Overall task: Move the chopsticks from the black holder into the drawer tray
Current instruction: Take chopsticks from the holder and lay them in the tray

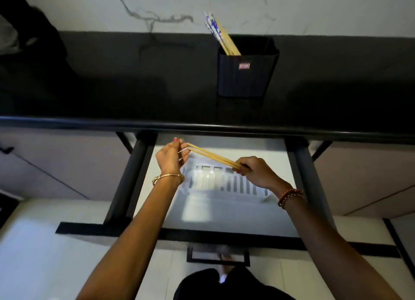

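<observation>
A pair of pale wooden chopsticks (212,155) is held level above the open drawer. My left hand (171,157) pinches their left end and my right hand (256,170) grips their right end. Under them lies the white slotted drawer tray (224,185). The black holder (247,68) stands on the dark countertop at the back right. Several more chopsticks (221,35) with blue and white patterned tops lean to the left in it.
The black countertop edge (202,125) overhangs the rear of the drawer. Black drawer rails (132,176) run along both sides and the drawer front with its handle (217,257) is close to my body. A marbled white wall is behind the counter.
</observation>
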